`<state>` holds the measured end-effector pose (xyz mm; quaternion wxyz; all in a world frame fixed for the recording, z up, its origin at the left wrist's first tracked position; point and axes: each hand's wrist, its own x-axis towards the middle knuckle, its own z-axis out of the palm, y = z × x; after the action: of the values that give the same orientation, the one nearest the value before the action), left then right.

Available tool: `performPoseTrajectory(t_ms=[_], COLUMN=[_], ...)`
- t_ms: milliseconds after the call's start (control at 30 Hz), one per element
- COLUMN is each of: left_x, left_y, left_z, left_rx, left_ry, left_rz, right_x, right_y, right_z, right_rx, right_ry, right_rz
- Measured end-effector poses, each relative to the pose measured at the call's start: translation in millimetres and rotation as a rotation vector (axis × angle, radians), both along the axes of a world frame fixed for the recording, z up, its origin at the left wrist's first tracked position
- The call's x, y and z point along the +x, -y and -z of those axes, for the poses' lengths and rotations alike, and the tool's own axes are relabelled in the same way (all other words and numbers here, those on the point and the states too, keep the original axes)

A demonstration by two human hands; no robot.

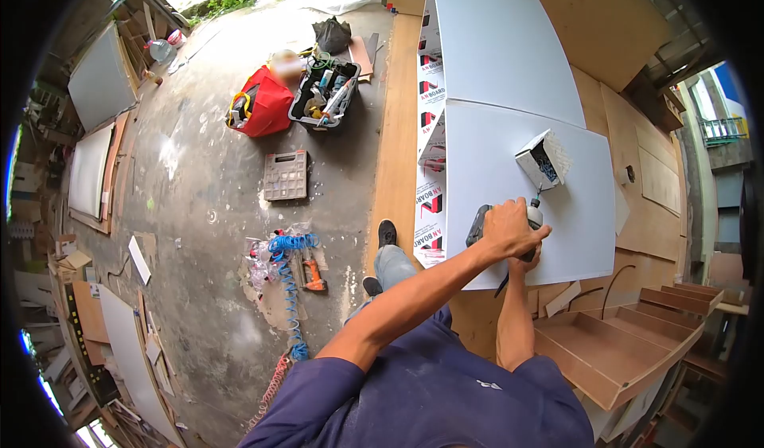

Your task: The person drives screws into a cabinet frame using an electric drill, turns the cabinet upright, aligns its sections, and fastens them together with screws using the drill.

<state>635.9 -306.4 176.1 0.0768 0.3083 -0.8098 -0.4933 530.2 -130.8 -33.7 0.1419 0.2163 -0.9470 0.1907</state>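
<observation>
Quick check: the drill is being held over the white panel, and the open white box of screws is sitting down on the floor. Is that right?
Not quite. The open white box of screws is in a different place: the head view shows it resting on the white panel. The drill is being held over that panel, as you said.

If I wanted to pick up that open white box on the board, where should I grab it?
I'd hold the white box by its outer walls, reaching from the left, where the board lies bare. The drill crowds the near side, and crinkled, see-through material bulges on the right. Small dark pieces show in its open mouth, so a level lift might avoid spills.
</observation>
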Motion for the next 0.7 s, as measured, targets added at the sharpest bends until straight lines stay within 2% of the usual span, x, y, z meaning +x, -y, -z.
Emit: performPoseTrajectory(t_ms=[100, 167, 200, 300, 367, 400, 433, 467, 500, 533, 600, 633, 667, 700], left_x=[-2, -3, -3, -3, 3, 8, 16, 24, 31, 38, 50, 54, 56, 56], left_y=[1, 11, 18, 31, 49, 58, 78, 94, 109, 127, 175, 198, 224, 252], left_z=[10, 13, 12, 24, 44, 63, 62, 63, 78, 93, 131, 141, 155, 167], left_rx=[0.013, 0.034, 0.071, 0.099, 0.405, 0.397, 0.473, 0.688, 0.789, 0.871, 0.948, 0.936, 0.938, 0.916], left_ry=[-0.045, -0.02, -0.028, -0.021, -0.075, -0.122, -0.096, -0.06, -0.044, -0.061, -0.088, -0.098, -0.071, -0.057], left_rz=[0.021, 0.117, 0.174, 0.304, 0.37, 0.404, 0.416, 0.342, 0.254, 0.132, -0.066, -0.196, -0.302, -0.292], right_x=[5, 2, -10, -11, 11, 22, 20, 15, 15, 21, 34, 50, 65, 81], right_y=[5, -4, -21, -48, -9, 14, 12, 3, -5, -4, -12, -7, 4, 17], right_z=[-7, 5, 40, 79, -4, -48, -48, -47, -49, -72, -99, -127, -157, -182], right_rx=[-0.017, -0.094, -0.296, -0.615, -0.266, -0.086, -0.085, -0.375, -0.667, -0.609, -0.931, -0.995, -1.036, -0.965], right_ry=[-0.012, 0.051, 0.183, 0.386, 0.282, 0.191, 0.191, 0.38, 0.561, 0.427, 0.256, 0.116, -0.079, -0.281], right_rz=[0.061, 0.057, -0.027, -0.01, 0.128, 0.169, 0.196, 0.301, 0.401, 0.478, 0.725, 0.796, 0.744, 0.741])
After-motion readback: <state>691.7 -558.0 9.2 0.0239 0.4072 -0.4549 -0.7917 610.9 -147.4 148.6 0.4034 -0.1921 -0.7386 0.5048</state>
